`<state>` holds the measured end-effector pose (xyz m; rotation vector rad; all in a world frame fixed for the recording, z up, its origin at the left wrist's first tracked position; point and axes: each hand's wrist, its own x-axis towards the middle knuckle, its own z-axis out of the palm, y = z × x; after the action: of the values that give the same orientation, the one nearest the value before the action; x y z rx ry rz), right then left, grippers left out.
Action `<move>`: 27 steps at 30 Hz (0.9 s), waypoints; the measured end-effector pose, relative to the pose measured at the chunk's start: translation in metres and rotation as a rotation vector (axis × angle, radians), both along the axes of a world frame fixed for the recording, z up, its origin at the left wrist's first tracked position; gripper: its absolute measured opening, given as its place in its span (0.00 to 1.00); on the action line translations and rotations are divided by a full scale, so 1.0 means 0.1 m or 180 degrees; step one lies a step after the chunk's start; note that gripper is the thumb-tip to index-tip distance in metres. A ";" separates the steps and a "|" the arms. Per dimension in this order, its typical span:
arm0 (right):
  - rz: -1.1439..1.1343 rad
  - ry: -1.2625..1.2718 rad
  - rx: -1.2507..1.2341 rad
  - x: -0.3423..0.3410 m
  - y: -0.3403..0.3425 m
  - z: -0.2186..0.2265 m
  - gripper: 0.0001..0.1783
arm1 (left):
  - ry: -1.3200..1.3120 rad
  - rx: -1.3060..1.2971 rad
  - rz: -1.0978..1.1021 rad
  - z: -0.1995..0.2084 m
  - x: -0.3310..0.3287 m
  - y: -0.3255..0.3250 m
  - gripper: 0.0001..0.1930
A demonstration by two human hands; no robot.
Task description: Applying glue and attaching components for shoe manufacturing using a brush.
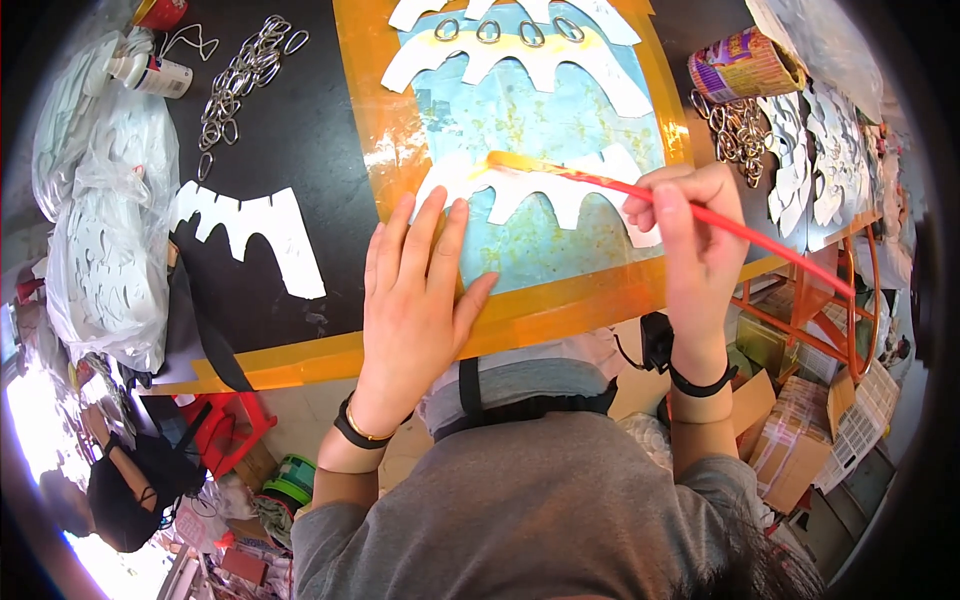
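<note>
My left hand (415,290) lies flat with fingers spread, pressing the left end of a white scalloped cut-out (530,185) onto a blue work mat (540,255) with an orange border. My right hand (695,225) grips a long red brush (740,232); its yellowish tip rests on the cut-out's upper left edge. Two more white cut-outs (520,65) lie farther up the mat, with a row of metal rings (508,32) between them.
A loose white cut-out (255,230) lies on the black table at left, beside a chain of metal rings (240,75), a glue bottle (150,72) and plastic bags (105,240). A tin can (745,65), more rings and stacked cut-outs (820,150) sit at right.
</note>
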<state>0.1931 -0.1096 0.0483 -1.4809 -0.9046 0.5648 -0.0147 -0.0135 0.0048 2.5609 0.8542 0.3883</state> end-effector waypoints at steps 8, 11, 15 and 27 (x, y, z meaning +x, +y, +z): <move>0.0160 -0.0325 0.0031 0.01 -0.05 0.00 0.04 | -0.0009 0.0032 -0.0010 0.00 0.00 0.00 0.32; 0.0128 -0.0244 0.0135 -0.03 -0.02 0.01 0.04 | -0.0025 0.0037 -0.0015 0.00 0.01 0.00 0.32; 0.0234 -0.0272 -0.0103 -0.04 0.00 0.00 0.03 | -0.0028 0.0034 -0.0001 0.00 0.01 0.00 0.32; 0.0221 -0.0163 0.0046 -0.01 -0.03 -0.02 0.02 | -0.0066 0.0030 -0.0025 -0.02 -0.01 0.02 0.32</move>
<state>0.1921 -0.1122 0.0459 -1.4609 -1.0012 0.5721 -0.0153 -0.0115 0.0033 2.5635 0.8364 0.4168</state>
